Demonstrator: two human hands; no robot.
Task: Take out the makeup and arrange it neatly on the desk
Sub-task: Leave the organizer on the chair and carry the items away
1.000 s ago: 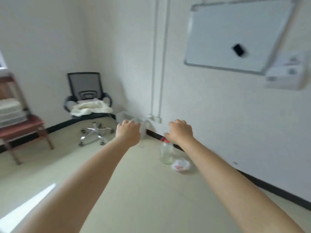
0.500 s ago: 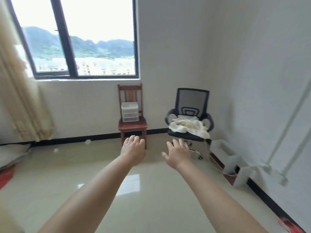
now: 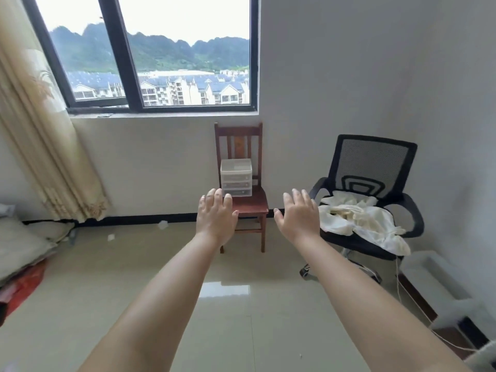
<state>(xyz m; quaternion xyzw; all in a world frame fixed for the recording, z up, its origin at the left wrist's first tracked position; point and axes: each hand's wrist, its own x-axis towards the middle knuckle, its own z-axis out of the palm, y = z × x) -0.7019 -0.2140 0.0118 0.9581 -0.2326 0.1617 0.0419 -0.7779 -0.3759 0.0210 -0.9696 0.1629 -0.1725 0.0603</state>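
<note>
A small clear plastic drawer box point(image 3: 236, 177) with three drawers stands on the seat of a wooden chair point(image 3: 252, 208) under the window. What is inside the drawers is not visible. My left hand point(image 3: 216, 214) is stretched out in front of me with fingers spread and holds nothing; it overlaps the chair's left side in the view. My right hand point(image 3: 298, 214) is also open and bare, held to the right of the wooden chair. Both hands are in the air, some way short of the box. No makeup and no desk are in view.
A black mesh office chair point(image 3: 373, 189) with a crumpled white cloth point(image 3: 359, 221) stands at the right by the wall. A beige curtain point(image 3: 40, 135) hangs at the left above bedding point(image 3: 24, 242) on the floor. White plastic stools point(image 3: 440, 280) and a cord lie along the right wall.
The view has swung left from the whiteboard wall to the window wall. My hands went from fists to open with fingers spread, and the wooden chair now looks closer.
</note>
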